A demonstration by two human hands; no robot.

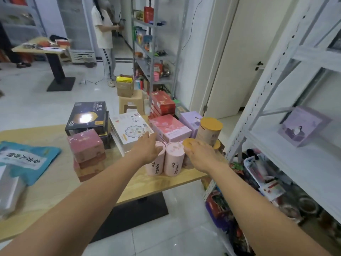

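At the table (55, 182) edge, centre frame, left hand (147, 147) clasps the left pink canister (156, 166); right hand (200, 154) grips a yellow-lidded canister (187, 142).

Bright even light; wide-angle bending, soft blur.
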